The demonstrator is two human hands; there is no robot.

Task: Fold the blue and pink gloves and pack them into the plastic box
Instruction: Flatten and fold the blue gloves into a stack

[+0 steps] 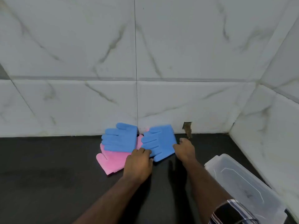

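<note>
Two blue gloves lie on the black counter by the wall. The left blue glove (120, 138) rests on a pink glove (111, 160) that sticks out below it. My left hand (138, 164) grips the finger end of the right blue glove (159, 141). My right hand (185, 150) holds that glove's right edge at the cuff. A sliver of pink shows between the two blue gloves. The clear plastic box (242, 186) stands open at the lower right.
The black counter (48, 175) runs up to a white marble-tiled wall (135, 70) at the back, with a second tiled wall on the right forming a corner. A chipped hole (187, 126) shows in the tile just behind my right hand.
</note>
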